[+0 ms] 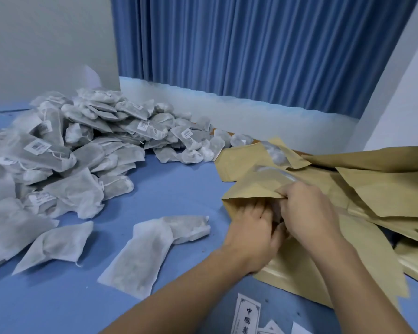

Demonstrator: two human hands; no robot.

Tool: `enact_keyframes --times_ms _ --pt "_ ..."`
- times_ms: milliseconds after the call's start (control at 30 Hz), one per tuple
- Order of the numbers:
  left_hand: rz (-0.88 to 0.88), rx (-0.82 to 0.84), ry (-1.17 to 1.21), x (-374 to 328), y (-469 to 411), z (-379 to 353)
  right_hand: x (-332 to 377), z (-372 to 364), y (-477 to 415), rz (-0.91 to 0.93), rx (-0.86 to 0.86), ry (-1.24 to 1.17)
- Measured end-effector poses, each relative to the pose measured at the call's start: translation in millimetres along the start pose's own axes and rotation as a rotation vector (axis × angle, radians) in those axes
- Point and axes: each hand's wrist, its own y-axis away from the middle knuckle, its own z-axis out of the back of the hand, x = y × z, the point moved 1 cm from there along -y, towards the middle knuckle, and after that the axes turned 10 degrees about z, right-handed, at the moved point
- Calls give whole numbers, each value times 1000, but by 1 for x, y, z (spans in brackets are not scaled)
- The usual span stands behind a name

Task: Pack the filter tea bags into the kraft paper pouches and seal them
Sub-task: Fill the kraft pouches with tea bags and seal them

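Note:
A kraft paper pouch (pixel 256 186) with a clear window lies on the blue table, its mouth toward me. My right hand (pixel 309 210) pinches the upper lip of the mouth and holds it up. My left hand (pixel 253 235) reaches into the opening, its fingertips hidden inside; whether it grips a tea bag cannot be seen. Two white filter tea bags (pixel 143 256) lie loose just left of my left hand. A big heap of filter tea bags (pixel 65 150) with strings and tags covers the table's left side.
More kraft pouches (pixel 377 186) lie stacked and overlapping at the right, one showing tea bags through its window (pixel 276 155). White printed labels (pixel 247 314) sit at the near edge. A blue curtain (pixel 251 44) and a wall close the back.

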Motion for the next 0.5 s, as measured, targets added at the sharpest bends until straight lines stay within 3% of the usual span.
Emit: enact_keyframes --times_ms 67,133,167,233,333,400,500 --pt "-43 -214 -142 7 19 15 -2 2 1 -21 -12 -10" --pt "61 -444 -134 12 32 37 -4 4 -1 -44 -24 -13" --pt "177 -445 -177 16 36 46 -5 5 -1 -48 -24 -10" --pt "486 -229 -327 29 40 50 -4 6 -2 -47 -30 -7" --pt "688 98 -447 47 46 46 -3 7 0 -54 -30 -5" --pt "624 22 -338 46 46 51 -3 9 0 -65 -24 -21" --pt "313 -386 153 32 47 61 -2 9 0 -78 -15 -38"
